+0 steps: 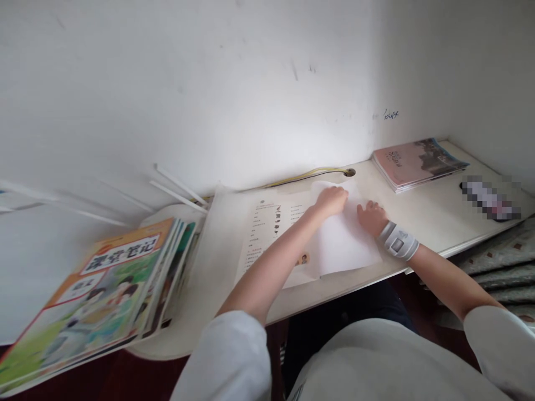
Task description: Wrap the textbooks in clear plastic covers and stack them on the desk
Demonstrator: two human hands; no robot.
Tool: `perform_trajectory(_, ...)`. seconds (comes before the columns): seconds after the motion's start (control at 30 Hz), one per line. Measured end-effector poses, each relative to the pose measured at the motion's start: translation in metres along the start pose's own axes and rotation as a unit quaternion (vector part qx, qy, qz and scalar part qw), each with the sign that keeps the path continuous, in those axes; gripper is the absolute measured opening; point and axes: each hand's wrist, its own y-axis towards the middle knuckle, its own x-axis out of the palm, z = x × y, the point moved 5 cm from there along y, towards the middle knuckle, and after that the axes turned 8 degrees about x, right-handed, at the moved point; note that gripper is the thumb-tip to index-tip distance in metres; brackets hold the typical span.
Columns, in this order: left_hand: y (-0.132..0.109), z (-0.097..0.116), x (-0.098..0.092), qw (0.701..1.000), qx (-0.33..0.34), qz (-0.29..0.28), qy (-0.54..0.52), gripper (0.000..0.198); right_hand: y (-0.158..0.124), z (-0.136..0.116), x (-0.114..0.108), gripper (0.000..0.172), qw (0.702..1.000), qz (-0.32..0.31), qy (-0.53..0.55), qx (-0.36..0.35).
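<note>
A white printed sheet lies on the white desk, with a blank white sheet folded or laid over its right part. My left hand rests on the top edge of the blank sheet with fingers curled, pinching or pressing the paper. My right hand, with a white watch on its wrist, lies on the same sheet just to the right, fingers bent down against it.
A stack of colourful textbooks leans at the left. A pink-covered book pile sits at the back right. A yellow cable enters a desk hole. White rods lean on the wall. Patterned fabric is at the right.
</note>
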Motion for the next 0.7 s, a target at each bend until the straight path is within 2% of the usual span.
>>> perform_trajectory(0.07,0.019,-0.018,-0.011,0.997,-0.051,0.041,0.043,0.038,-0.002,-0.001,0.0,0.043,1.0,0.008,0.001,0.003)
perform_trajectory(0.13,0.035,-0.029,-0.014,0.993,-0.081,0.05,0.068,0.038,-0.003,-0.001,0.0,0.043,1.0,0.016,0.002,0.005)
perform_trajectory(0.23,0.049,-0.037,-0.013,0.99,-0.097,0.043,0.088,0.035,-0.001,-0.002,0.003,0.043,1.0,0.025,0.003,0.008)
perform_trajectory(0.37,0.058,-0.041,-0.014,0.986,-0.106,0.057,0.116,0.038,0.005,-0.004,0.011,0.046,0.999,0.033,0.0,0.013)
perform_trajectory(0.6,0.074,-0.047,-0.013,0.983,-0.138,0.017,0.119,0.027,0.012,-0.011,0.019,0.048,0.999,0.025,0.001,0.034)
perform_trajectory(0.7,0.081,-0.052,-0.015,0.983,-0.15,-0.002,0.105,0.029,0.021,-0.015,0.016,0.049,0.999,-0.008,0.02,0.047)
